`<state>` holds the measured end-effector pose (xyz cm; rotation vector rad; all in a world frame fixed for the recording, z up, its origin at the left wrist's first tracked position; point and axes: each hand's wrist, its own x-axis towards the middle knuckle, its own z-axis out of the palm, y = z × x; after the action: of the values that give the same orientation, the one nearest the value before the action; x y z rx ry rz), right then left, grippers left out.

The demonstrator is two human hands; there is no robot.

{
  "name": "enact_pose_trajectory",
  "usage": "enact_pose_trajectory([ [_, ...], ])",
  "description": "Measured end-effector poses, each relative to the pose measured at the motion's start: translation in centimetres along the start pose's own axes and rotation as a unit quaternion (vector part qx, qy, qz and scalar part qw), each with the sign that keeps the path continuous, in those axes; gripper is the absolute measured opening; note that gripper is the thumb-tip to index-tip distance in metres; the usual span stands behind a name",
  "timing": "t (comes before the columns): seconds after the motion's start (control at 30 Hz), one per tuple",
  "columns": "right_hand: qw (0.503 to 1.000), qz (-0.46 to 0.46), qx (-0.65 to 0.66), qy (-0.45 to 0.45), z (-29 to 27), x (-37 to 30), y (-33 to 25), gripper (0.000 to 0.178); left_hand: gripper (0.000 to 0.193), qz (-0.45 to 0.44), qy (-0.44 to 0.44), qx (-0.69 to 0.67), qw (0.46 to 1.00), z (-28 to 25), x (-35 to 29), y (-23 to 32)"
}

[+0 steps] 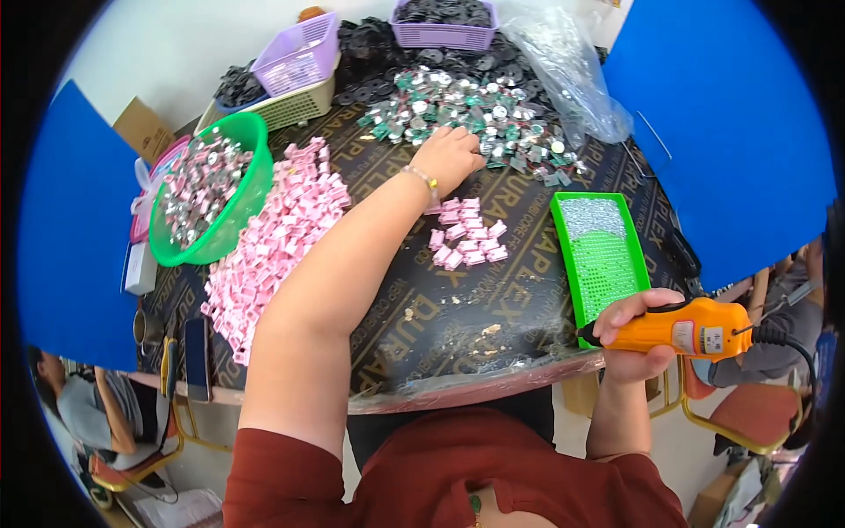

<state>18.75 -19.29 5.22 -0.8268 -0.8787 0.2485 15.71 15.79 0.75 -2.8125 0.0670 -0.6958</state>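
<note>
The left hand point(451, 158) reaches far across the table point(458, 308) with its fingers curled down into the near edge of the silver-green parts point(466, 110); whether it has closed on 1 of them I cannot tell, since the fingertips are hidden in the heap. The right hand point(638, 339) is wrapped fully around the orange driver point(682, 330), held level at the table's near right edge, its tip beside the green tray point(603, 255) of small screws. Just below the left wrist lies a small cluster of pink pieces point(465, 236), apart from the big pink pile point(273, 238) by the green bowl point(238, 198). To do this pick well, I judge the fingers should take a single part from the loose edge rather than dig in, keep the sleeve clear of the cluster, and hold the driver still and away from the tray so no screws scatter
</note>
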Motion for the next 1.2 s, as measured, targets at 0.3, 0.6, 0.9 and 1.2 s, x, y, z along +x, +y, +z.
enact_pose_trajectory([
  [0.3,0.995,-0.018,-0.068,0.072,-4.7,2.7,-0.8,0.066,0.007,-0.061,-0.091,-0.087,0.99,1.9,3.8,-3.2],
  [0.6,0.991,-0.024,-0.121,0.051,-8.4,5.8,2.5,0.056,0.022,-0.417,0.298,-0.596,0.618,-1.9,-0.4,-9.6],
  [0.9,0.99,-0.031,-0.126,0.045,-9.6,5.5,3.5,0.048,0.013,-0.386,0.164,-0.631,0.652,-7.9,-4.4,-1.8],
  [1.2,0.987,-0.025,-0.154,0.048,-8.8,5.5,3.1,0.057,0.018,-0.322,-0.02,-0.427,0.845,-9.1,-8.6,7.3],
])
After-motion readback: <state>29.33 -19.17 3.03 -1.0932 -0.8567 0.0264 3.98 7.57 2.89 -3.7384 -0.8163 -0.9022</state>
